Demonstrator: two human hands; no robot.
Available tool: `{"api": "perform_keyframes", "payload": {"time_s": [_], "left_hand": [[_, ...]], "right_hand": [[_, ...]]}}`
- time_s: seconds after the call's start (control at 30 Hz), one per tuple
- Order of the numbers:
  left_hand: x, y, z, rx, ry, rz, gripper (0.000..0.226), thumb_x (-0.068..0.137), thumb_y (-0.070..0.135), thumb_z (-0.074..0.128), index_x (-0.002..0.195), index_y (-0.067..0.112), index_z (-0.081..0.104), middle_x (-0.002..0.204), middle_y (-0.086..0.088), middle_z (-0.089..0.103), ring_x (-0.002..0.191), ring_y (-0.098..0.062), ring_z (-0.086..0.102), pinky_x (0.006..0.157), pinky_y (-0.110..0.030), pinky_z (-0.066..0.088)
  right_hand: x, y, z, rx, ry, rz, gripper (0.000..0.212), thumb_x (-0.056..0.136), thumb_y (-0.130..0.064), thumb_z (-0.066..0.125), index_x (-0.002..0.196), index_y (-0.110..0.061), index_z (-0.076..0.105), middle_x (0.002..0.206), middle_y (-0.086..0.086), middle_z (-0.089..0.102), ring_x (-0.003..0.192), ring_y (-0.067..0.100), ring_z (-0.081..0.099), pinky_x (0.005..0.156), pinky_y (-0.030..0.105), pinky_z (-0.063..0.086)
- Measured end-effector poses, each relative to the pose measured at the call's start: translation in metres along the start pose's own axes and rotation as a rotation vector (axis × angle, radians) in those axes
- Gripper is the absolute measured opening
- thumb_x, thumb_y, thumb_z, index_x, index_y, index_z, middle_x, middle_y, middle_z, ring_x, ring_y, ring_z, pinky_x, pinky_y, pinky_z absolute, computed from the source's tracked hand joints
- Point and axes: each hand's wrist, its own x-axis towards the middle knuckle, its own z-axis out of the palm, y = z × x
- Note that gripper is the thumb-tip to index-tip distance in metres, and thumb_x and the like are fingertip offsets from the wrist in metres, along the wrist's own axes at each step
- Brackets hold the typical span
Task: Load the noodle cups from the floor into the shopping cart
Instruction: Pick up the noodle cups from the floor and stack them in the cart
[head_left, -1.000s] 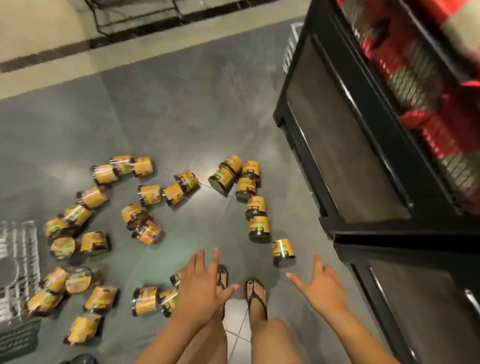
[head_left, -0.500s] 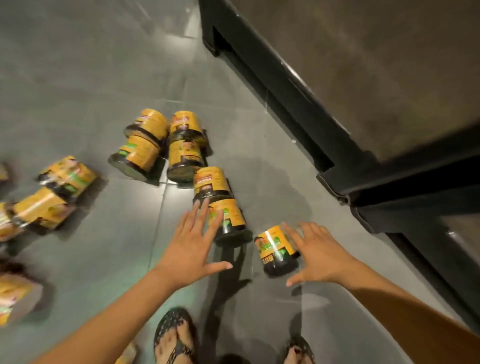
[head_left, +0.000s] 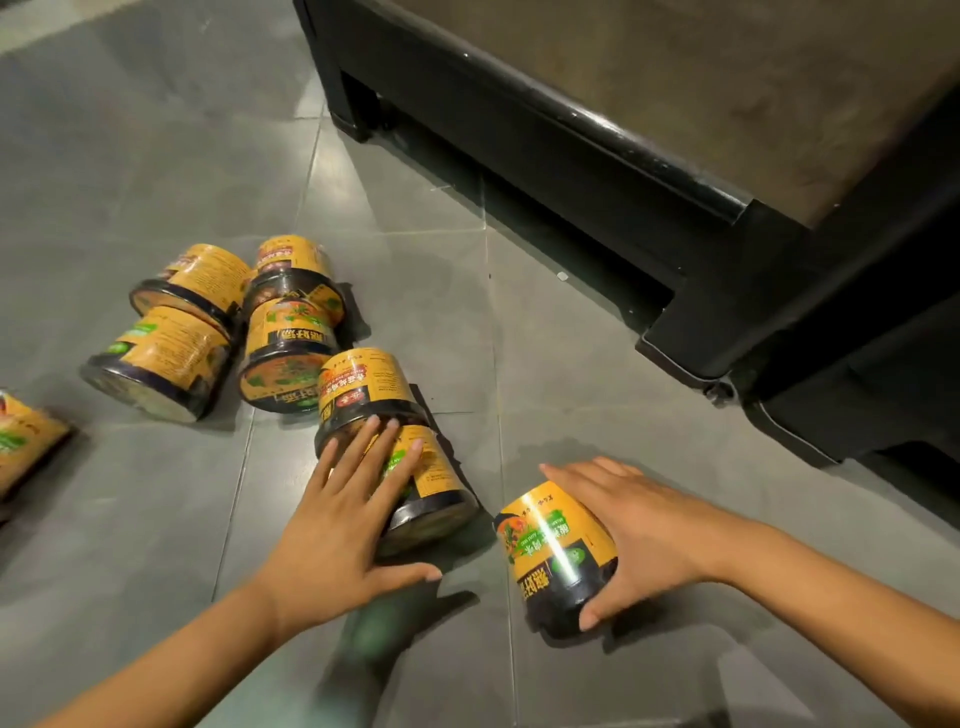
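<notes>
Several yellow-and-black noodle cups lie on the grey tiled floor. My right hand (head_left: 644, 530) grips the nearest noodle cup (head_left: 556, 551) from its right side, fingers over its far end and thumb curled round the black near end. My left hand (head_left: 353, 519) rests with straight, spread fingers on a second cup (head_left: 441, 483) that lies on its side. Just behind it lies another cup (head_left: 363, 384). A cluster of cups (head_left: 285, 348) sits further left and back. The shopping cart is out of view.
A black shelf unit's base (head_left: 571, 156) runs along the right and back, with a caster (head_left: 719, 392) at its corner. One more cup (head_left: 21, 447) shows at the left edge. Bare floor tiles (head_left: 597, 364) lie between the cups and the shelf.
The view dropped closer to the floor. My right hand went from beside the nearest cup to wrapped round it. My left hand moved forward and settled onto the second cup.
</notes>
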Motion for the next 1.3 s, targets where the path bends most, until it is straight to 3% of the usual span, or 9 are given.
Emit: {"api": "perform_keyframes", "payload": {"time_s": [0.13, 0.27, 0.4, 0.57, 0.67, 0.77, 1.0, 1.17, 1.3], "left_hand": [[0.000, -0.001, 0.008, -0.134, 0.010, -0.066, 0.083, 0.083, 0.082, 0.035, 0.151, 0.045, 0.007, 0.163, 0.002, 0.003, 0.149, -0.020, -0.001, 0.117, -0.052, 0.007], [0.008, -0.004, 0.005, -0.145, 0.001, 0.013, 0.065, 0.092, 0.070, 0.032, 0.150, 0.042, 0.023, 0.158, -0.010, 0.021, 0.145, -0.032, 0.021, 0.110, -0.050, 0.028], [0.016, -0.003, -0.004, -0.186, -0.020, 0.043, 0.065, 0.092, 0.070, 0.032, 0.150, 0.049, 0.010, 0.156, -0.006, 0.022, 0.144, -0.026, 0.021, 0.114, -0.045, 0.027], [0.022, 0.001, -0.016, -0.500, -0.112, 0.016, 0.069, 0.089, 0.065, 0.044, 0.144, 0.060, 0.003, 0.138, 0.026, 0.042, 0.127, 0.008, 0.041, 0.105, -0.012, 0.033], [0.023, 0.003, -0.014, -0.490, -0.131, 0.010, 0.068, 0.087, 0.068, 0.039, 0.142, 0.063, -0.001, 0.140, 0.022, 0.044, 0.116, 0.003, 0.053, 0.093, -0.004, 0.036], [0.022, 0.012, -0.012, -0.305, -0.188, 0.002, 0.084, 0.073, 0.086, 0.026, 0.142, 0.058, -0.011, 0.154, 0.015, 0.029, 0.124, -0.007, 0.048, 0.096, -0.017, 0.040], [0.009, 0.034, -0.012, -0.113, -0.240, 0.022, 0.114, 0.062, 0.097, 0.037, 0.139, 0.046, -0.029, 0.160, 0.008, -0.018, 0.147, -0.016, 0.007, 0.115, -0.032, 0.022], [0.004, 0.044, -0.009, -0.061, -0.250, 0.033, 0.118, 0.058, 0.100, 0.036, 0.134, 0.045, -0.036, 0.157, 0.005, -0.027, 0.148, -0.018, 0.001, 0.118, -0.033, 0.015], [0.006, 0.048, -0.011, -0.041, -0.248, 0.041, 0.124, 0.055, 0.101, 0.036, 0.141, 0.041, -0.030, 0.157, 0.002, -0.028, 0.148, -0.021, 0.001, 0.117, -0.034, 0.013]], "right_hand": [[-0.005, -0.001, 0.014, 0.045, 0.094, 0.058, 0.133, 0.053, -0.084, 0.066, 0.153, -0.030, -0.005, 0.156, -0.014, 0.014, 0.143, 0.009, 0.012, 0.118, 0.024, 0.011], [-0.012, -0.005, 0.023, 0.133, 0.148, 0.160, 0.132, 0.052, -0.087, 0.060, 0.152, -0.033, -0.006, 0.157, -0.014, 0.014, 0.145, 0.010, 0.012, 0.119, 0.029, 0.013], [-0.017, -0.008, 0.019, 0.141, 0.152, 0.239, 0.130, 0.055, -0.090, 0.053, 0.154, -0.029, -0.004, 0.156, -0.010, 0.020, 0.143, 0.012, 0.017, 0.116, 0.030, 0.018], [-0.022, 0.001, 0.012, 0.190, 0.093, 0.241, 0.137, 0.044, -0.102, 0.032, 0.155, -0.025, 0.009, 0.148, -0.006, 0.040, 0.134, 0.013, 0.035, 0.110, 0.030, 0.033], [-0.020, 0.008, 0.005, 0.168, 0.159, 0.240, 0.124, 0.052, -0.101, 0.024, 0.152, -0.027, 0.025, 0.145, -0.007, 0.045, 0.130, 0.013, 0.043, 0.105, 0.031, 0.038], [-0.017, 0.009, 0.004, 0.124, 0.285, 0.246, 0.111, 0.060, -0.098, 0.013, 0.144, -0.031, 0.041, 0.144, -0.009, 0.047, 0.128, 0.012, 0.044, 0.105, 0.031, 0.037], [-0.018, 0.002, 0.011, 0.066, 0.446, 0.356, 0.118, 0.057, -0.095, -0.006, 0.146, -0.027, 0.031, 0.140, -0.005, 0.047, 0.127, 0.014, 0.045, 0.099, 0.029, 0.037], [-0.012, 0.008, 0.013, 0.152, 0.502, 0.410, 0.078, 0.083, -0.073, 0.036, 0.144, -0.025, 0.032, 0.139, -0.002, 0.048, 0.124, 0.018, 0.047, 0.095, 0.030, 0.039], [-0.011, 0.008, 0.014, 0.177, 0.397, 0.455, 0.106, 0.073, -0.082, 0.043, 0.153, -0.024, 0.004, 0.144, 0.002, 0.038, 0.130, 0.022, 0.042, 0.100, 0.035, 0.039]]}}
